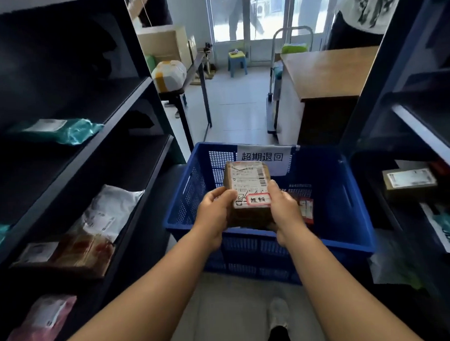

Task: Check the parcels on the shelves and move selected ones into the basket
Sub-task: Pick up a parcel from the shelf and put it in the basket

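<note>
I hold a small brown cardboard parcel (247, 179) with a white shipping label and a red-bordered sticker, above the near rim of the blue plastic basket (333, 191). My left hand (215, 212) grips its left side and my right hand (285, 209) grips its right side. The basket stands on the floor between two shelf units and bears a white paper sign on its far wall. Another small parcel with a red and white label (306, 208) lies inside the basket, partly hidden behind my right hand.
The dark shelf unit at left (128, 117) holds a teal bag (70, 130), a white bag (109, 211), a brown box (65, 254) and a pink bag (40, 325). The right shelves (423, 125) hold a brown box (410, 183) and bags. Beyond stand a wooden counter (328, 73), a hand trolley and a blue stool.
</note>
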Action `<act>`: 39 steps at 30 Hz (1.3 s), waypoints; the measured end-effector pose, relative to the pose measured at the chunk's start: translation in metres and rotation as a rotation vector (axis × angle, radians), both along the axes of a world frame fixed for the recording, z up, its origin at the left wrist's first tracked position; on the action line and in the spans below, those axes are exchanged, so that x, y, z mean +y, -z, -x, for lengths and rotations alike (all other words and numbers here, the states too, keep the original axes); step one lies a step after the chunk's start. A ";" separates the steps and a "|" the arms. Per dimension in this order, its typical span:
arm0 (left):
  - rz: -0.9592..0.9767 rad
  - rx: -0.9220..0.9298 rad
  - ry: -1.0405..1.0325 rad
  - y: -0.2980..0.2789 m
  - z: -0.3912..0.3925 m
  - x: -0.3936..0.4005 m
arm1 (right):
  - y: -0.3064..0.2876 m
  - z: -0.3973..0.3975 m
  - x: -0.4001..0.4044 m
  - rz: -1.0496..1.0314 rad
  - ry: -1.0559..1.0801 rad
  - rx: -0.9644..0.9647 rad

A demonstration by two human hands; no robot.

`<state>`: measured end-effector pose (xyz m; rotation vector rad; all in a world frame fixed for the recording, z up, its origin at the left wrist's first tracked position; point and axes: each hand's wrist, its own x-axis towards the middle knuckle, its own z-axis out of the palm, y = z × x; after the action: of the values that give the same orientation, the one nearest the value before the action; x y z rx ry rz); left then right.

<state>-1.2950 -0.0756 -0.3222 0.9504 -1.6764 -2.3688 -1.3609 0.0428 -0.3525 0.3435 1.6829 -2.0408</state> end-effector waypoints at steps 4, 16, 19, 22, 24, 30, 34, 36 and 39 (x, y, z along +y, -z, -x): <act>-0.012 -0.062 0.023 0.026 0.102 -0.009 | 0.031 0.102 -0.002 -0.026 -0.057 -0.071; 0.077 -0.279 0.111 0.174 0.292 -0.062 | 0.176 0.278 -0.043 -0.065 -0.086 -0.283; 0.177 -0.366 0.134 0.228 0.318 -0.078 | 0.241 0.296 -0.052 -0.149 -0.051 -0.322; 0.195 -0.427 0.115 0.284 0.337 -0.095 | 0.310 0.306 -0.058 -0.240 -0.042 -0.395; 0.195 -0.453 0.085 0.323 0.346 -0.108 | 0.358 0.310 -0.064 -0.288 -0.037 -0.450; 0.171 -0.549 0.025 0.433 0.354 -0.145 | 0.500 0.307 -0.084 -0.454 -0.053 -0.489; 0.180 -0.559 0.016 0.494 0.358 -0.163 | 0.579 0.306 -0.104 -0.505 -0.123 -0.509; 0.191 -0.559 0.022 0.515 0.360 -0.169 | 0.605 0.309 -0.116 -0.510 -0.142 -0.489; 0.209 -0.557 0.039 0.547 0.360 -0.177 | 0.651 0.307 -0.136 -0.492 -0.142 -0.485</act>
<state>-1.6552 -0.2524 -0.8691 1.6520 -2.0773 -2.0026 -1.6683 -0.0930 -1.0036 0.7834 1.8006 -1.2824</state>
